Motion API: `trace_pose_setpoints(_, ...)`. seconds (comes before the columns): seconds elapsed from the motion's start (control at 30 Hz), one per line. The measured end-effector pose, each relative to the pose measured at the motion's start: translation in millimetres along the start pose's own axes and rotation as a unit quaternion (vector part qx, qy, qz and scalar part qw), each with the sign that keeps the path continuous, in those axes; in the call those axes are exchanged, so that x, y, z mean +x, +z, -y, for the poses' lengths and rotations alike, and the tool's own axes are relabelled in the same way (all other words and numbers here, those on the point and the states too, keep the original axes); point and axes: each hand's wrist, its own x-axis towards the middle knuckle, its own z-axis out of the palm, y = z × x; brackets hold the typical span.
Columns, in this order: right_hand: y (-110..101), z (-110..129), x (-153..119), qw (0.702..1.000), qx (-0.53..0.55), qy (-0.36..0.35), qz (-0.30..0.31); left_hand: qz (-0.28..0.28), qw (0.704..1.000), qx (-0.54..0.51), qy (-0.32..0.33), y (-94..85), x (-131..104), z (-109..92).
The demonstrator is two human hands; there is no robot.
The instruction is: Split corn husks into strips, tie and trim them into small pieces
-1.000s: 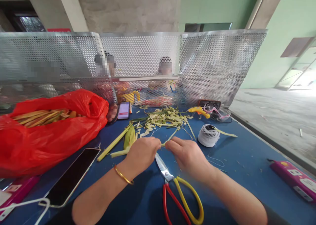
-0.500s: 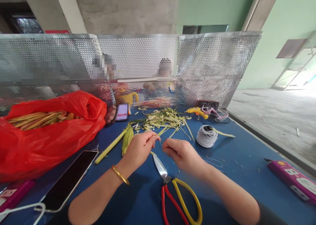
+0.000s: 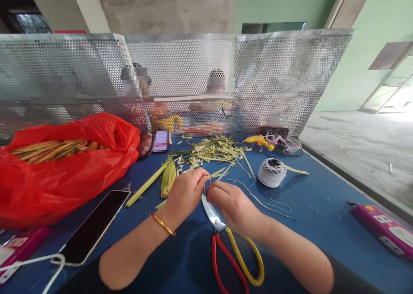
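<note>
My left hand (image 3: 190, 188), with a gold bangle on its wrist, is pinched closed at the centre of the blue table. Close beside it, my right hand (image 3: 237, 206) has its fingers curled together. A thin pale thread (image 3: 210, 180) runs between the two sets of fingertips; most of it is hidden by the fingers. Just beneath lie scissors (image 3: 217, 221) with one red and one yellow handle, blades pointing away from me. Beyond the hands are a heap of green plant scraps (image 3: 219, 150), a husk piece (image 3: 168, 178) and a long stalk (image 3: 148, 182).
A red plastic bag (image 3: 74, 178) of dry strips stands left, near a dark phone (image 3: 95, 227). On the right are a white thread ball (image 3: 272, 173), a yellow glue gun (image 3: 260, 141), glasses (image 3: 284, 143) and a purple box (image 3: 383, 229). A perforated metal screen (image 3: 180, 66) crosses the back.
My hands have drawn closer together, and the right has shifted slightly left over the scissors. Less thread shows between them. The camera view has tilted slightly.
</note>
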Motion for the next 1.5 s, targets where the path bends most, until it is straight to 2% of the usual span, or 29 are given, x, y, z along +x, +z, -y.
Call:
trace_pose_setpoints(0.07,-1.2,1.6,0.1,1.000,0.007,-0.002,0.008,0.022,0.999,0.044,0.022,1.1,-1.6,-0.3)
trace_pose_setpoints(0.17,-11.5,-1.5,1.2,0.987,0.119,0.103,-0.006,0.081,0.993,0.065,0.052,-2.6,-2.5,-3.1)
trace_pose_setpoints(0.23,-21.7,-7.8,2.5,0.948,0.251,0.197,-0.019,0.141,0.987,0.021,0.079,-8.7,-1.9,-5.8)
trace_pose_setpoints(0.33,-31.8,-19.0,4.4,0.847,0.453,0.275,-0.043,0.215,0.967,-0.115,0.079,-18.1,-0.3,-9.3)
trace_pose_setpoints(0.37,-31.8,-21.9,4.9,0.810,0.505,0.293,-0.054,0.218,0.960,-0.166,0.058,-19.8,0.3,-9.8)
trace_pose_setpoints(0.43,-25.9,-24.9,5.6,0.747,0.575,0.324,-0.082,0.183,0.949,-0.258,0.005,-19.9,1.5,-9.5)
trace_pose_setpoints(0.47,-20.5,-24.8,5.8,0.727,0.592,0.334,-0.095,0.155,0.944,-0.289,-0.018,-18.5,2.1,-8.8)
trace_pose_setpoints(0.53,-7.5,-21.7,5.9,0.715,0.597,0.340,-0.128,0.090,0.946,-0.308,-0.053,-14.0,3.4,-6.8)
trace_pose_setpoints(0.6,5.1,-15.7,5.1,0.738,0.567,0.324,-0.170,0.036,0.961,-0.264,-0.070,-8.9,3.9,-5.1)
trace_pose_setpoints(0.63,10.0,-12.1,4.4,0.767,0.533,0.308,-0.183,0.015,0.972,-0.223,-0.071,-6.5,3.7,-4.6)
trace_pose_setpoints(0.7,15.9,-4.5,2.2,0.846,0.424,0.263,-0.188,-0.009,0.991,-0.125,-0.056,-2.4,1.9,-4.3)
trace_pose_setpoints(0.77,15.8,2.2,-0.1,0.927,0.274,0.207,-0.154,-0.006,0.999,-0.034,-0.027,0.5,-1.4,-4.7)
trace_pose_setpoints(0.83,10.4,6.4,-1.6,0.972,0.139,0.160,-0.099,0.025,0.999,0.034,0.003,1.3,-4.8,-5.1)
trace_pose_setpoints(0.9,1.0,6.0,-1.5,0.985,0.079,0.147,-0.055,0.076,0.995,0.064,0.032,-0.7,-6.6,-5.4)
trace_pose_setpoints(0.97,-9.9,0.1,-0.2,0.981,0.097,0.161,-0.046,0.142,0.988,0.040,0.053,-5.2,-6.2,-5.9)
trace_pose_setpoints(1.07,-21.6,-17.0,2.1,0.966,0.172,0.185,-0.058,0.252,0.961,-0.107,0.034,-12.5,-3.5,-7.2)
trace_pose_setpoints(1.13,-22.8,-28.7,2.3,0.949,0.217,0.224,-0.051,0.277,0.935,-0.222,-0.003,-15.4,-1.6,-7.8)
trace_pose_setpoints(1.17,-21.2,-33.0,2.1,0.940,0.232,0.247,-0.044,0.264,0.927,-0.265,-0.019,-16.2,-0.7,-7.8)
trace_pose_setpoints(1.23,-15.4,-36.3,1.2,0.929,0.246,0.276,-0.021,0.199,0.931,-0.302,-0.042,-17.0,1.1,-7.2)
trace_pose_setpoints(1.3,-9.0,-31.7,0.4,0.935,0.235,0.266,0.009,0.118,0.951,-0.280,-0.061,-17.7,3.0,-6.1)
trace_pose_setpoints(1.37,-5.1,-21.0,0.2,0.955,0.193,0.224,0.027,0.050,0.973,-0.213,-0.076,-18.4,4.7,-5.0)
trace_pose_setpoints(1.43,-4.2,-9.0,0.1,0.978,0.124,0.169,-0.003,0.015,0.987,-0.142,-0.079,-18.5,5.7,-4.4)
trace_pose_setpoints(1.5,-4.6,-0.6,0.0,0.988,0.073,0.118,-0.067,0.011,0.992,-0.103,-0.069,-17.2,5.5,-4.4)
